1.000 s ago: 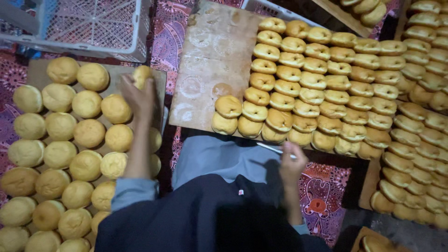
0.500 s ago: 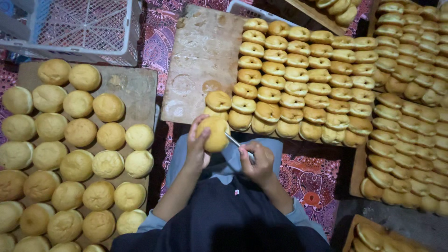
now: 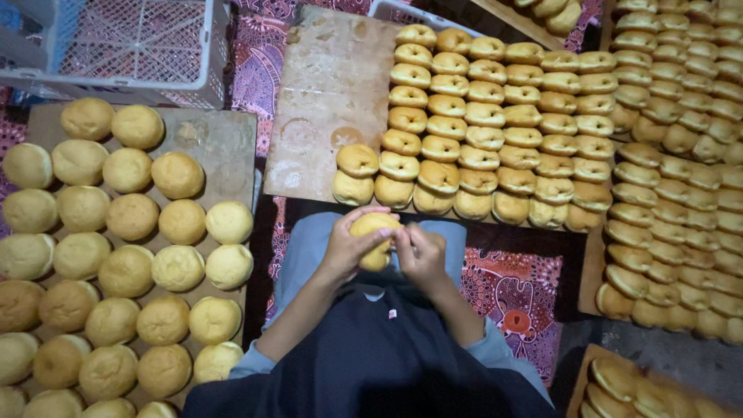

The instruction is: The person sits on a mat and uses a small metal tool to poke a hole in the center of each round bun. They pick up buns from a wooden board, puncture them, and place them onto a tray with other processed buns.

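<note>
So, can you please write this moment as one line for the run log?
left hand: holds bun | right hand: on same bun, over lap | whole buns on left board | split buns on right board

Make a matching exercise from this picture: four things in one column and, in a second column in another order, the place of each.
Things
1. bun in the hands
2. whole round buns
3. split buns
4. plastic crate

Places
A. top left corner
B. on the board at the left
C. centre, above the lap
D. in rows on the board ahead

Pairs: 1-C, 2-B, 3-D, 4-A. The left hand and right hand both grip the bun.
</note>
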